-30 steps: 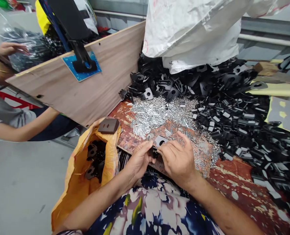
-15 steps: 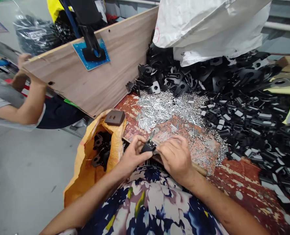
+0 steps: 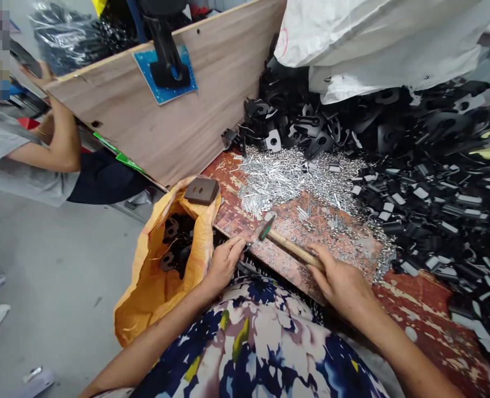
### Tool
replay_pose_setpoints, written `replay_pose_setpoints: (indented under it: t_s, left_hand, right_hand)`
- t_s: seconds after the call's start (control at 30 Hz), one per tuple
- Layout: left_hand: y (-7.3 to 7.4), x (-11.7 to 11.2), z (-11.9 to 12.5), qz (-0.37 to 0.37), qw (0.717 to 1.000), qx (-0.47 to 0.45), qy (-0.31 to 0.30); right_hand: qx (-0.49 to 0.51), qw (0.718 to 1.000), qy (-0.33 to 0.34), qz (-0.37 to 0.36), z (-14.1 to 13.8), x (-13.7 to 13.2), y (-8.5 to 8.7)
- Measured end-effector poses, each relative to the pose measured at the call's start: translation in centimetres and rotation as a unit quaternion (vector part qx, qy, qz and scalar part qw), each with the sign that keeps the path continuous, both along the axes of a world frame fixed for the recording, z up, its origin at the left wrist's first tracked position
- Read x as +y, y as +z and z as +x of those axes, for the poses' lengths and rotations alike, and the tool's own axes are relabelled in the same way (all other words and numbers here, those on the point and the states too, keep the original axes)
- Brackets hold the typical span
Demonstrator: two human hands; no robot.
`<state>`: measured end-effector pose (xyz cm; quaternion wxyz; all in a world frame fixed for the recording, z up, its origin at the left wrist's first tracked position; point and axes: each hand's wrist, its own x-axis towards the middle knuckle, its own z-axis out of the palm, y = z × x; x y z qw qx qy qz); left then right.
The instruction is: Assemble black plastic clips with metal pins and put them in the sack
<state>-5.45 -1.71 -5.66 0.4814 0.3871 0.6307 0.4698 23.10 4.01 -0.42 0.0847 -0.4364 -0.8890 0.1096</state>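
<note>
My right hand [image 3: 344, 279] is wrapped round the wooden handle of a hammer [image 3: 292, 247]. The hammer's head, with a green patch on it, is over the scratched worktop close to my left fingertips. At the worktop's front edge, my left hand [image 3: 227, 264] is closed in a pinch on a small metal part [image 3: 248, 245]. Fingers cover most of that part. Beyond the hammer lies a heap of thin silver pins [image 3: 269, 179], with several loose ones nearer.
Many black metal clip pieces [image 3: 427, 204] are piled at the right and back under a white sack [image 3: 377, 47]. A yellow sack [image 3: 145, 271] with black parts stands at left, a brown block [image 3: 202, 190] on its rim. Behind a wooden board [image 3: 116, 102] sits another person [image 3: 58, 149].
My right hand has left the black part at my left fingers, moved right and taken hold of the hammer handle. The hammer head now shows beside my left hand. The view has shifted slightly.
</note>
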Motion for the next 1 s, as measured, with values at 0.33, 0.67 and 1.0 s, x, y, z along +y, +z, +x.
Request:
replay_pose_setpoints:
  t_s: [0.33,0.67,1.0]
  left_hand:
    - [0.0,0.0,-0.2,0.036,0.999,0.017,0.011]
    - [0.0,0.0,-0.6,0.026,0.999,0.032,0.002]
    - [1.7,-1.8,-7.3,0.017,0.961,0.276,0.015]
  right_hand:
    - [0.071,0.989,0.08,0.098,-1.8,-2.0,0.9]
    - [0.069,0.996,0.053,0.009,-1.5,-2.1,0.4]
    - [0.054,0.998,-0.011,0.007,-2.4,-0.7,0.1]
